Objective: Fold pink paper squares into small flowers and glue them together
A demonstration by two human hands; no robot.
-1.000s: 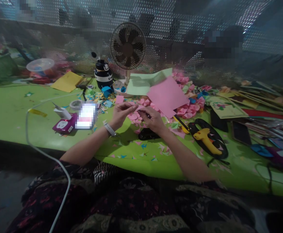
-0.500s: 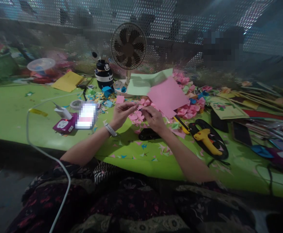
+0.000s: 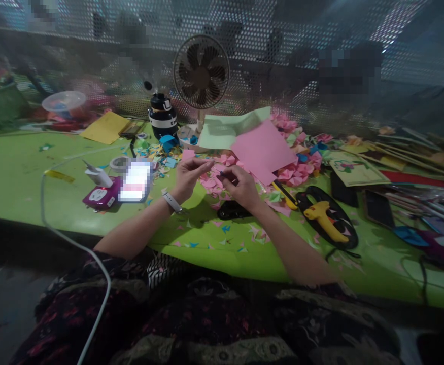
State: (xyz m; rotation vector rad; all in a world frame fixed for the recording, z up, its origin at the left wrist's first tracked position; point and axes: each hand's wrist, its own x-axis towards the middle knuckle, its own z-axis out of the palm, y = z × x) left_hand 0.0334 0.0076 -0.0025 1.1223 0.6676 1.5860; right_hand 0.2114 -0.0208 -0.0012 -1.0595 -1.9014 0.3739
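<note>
My left hand (image 3: 188, 176) hovers above the green table (image 3: 24, 177), fingers extended and drawn together at the tips toward a small pink paper piece (image 3: 214, 171). My right hand (image 3: 240, 186) is closed in a pinch on the same small pink paper piece, close beside the left fingertips. Both hands hang over a heap of folded pink paper pieces (image 3: 222, 182). A white watch sits on my left wrist (image 3: 171, 201). A black object (image 3: 231, 210) lies just under my right wrist.
A pink sheet (image 3: 263, 149) and a pale green sheet (image 3: 225, 132) lie behind the hands. A small fan (image 3: 201, 73) and a dark bottle (image 3: 162, 116) stand at the back. A yellow glue gun (image 3: 324, 218) rests on a black tray at right. A white cable (image 3: 65, 238) crosses the left side.
My left fingers have straightened and spread slightly from the pinch. My right hand has barely shifted. The rest of the table looks the same.
</note>
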